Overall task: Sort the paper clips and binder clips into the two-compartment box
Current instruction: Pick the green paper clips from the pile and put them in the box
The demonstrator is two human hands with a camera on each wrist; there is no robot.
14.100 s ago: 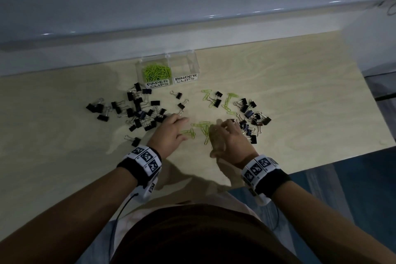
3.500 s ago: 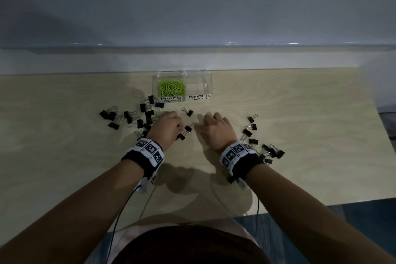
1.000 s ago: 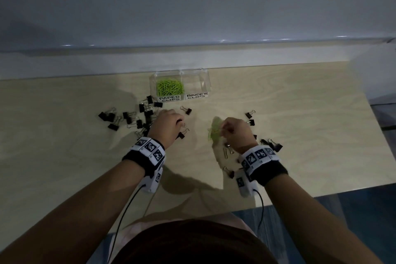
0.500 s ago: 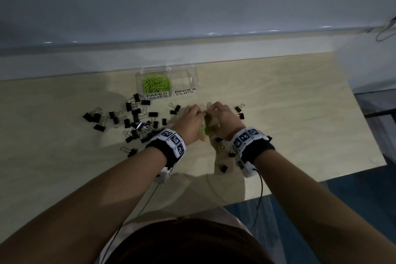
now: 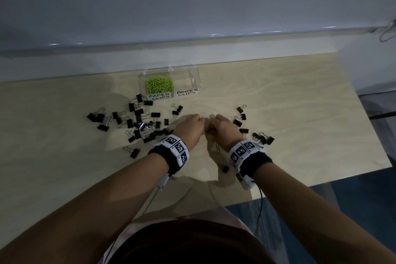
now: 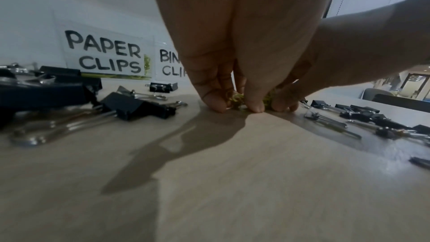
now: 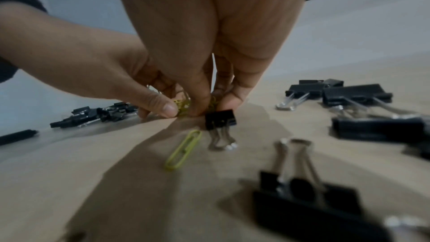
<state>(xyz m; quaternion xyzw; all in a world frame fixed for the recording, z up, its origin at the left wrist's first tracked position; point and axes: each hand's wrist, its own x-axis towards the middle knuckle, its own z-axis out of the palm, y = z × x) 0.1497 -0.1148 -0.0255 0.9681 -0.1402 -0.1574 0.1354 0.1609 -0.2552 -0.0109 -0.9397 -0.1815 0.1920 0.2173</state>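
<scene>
Pale wood tabletop (image 5: 289, 113) runs up to a grey wall, and on it, at the far edge, we have the clear two-compartment box (image 5: 194, 77). Its left half, labelled for paper clips, already holds a heap of green paper clips (image 5: 159, 84); the right half, labelled for binder clips, looks bare as far as we can tell.

Black binder clips (image 5: 137, 122) lie scattered on the table to the left of our hands, with a smaller scatter (image 5: 260, 136) to the right.

Our left hand (image 5: 189, 127) and right hand (image 5: 222, 130) meet fingertip to fingertip on the table, just in front of the box. Both are curled down, pinching a small bunch of green paper clips (image 6: 237, 98) between them against the wood. In the right wrist view one stray paper clip (image 7: 184, 149) lies free on the table just behind the bunch, and a binder clip (image 7: 221, 119) sits touching our right fingertips (image 7: 229, 102).

To do this well, we judge that we should squeeze the bunch tightly from both sides before lifting, so no clip slips out, and keep that binder clip from riding along. Then we would carry the bunch to the left compartment only, and come back for the stray.
</scene>
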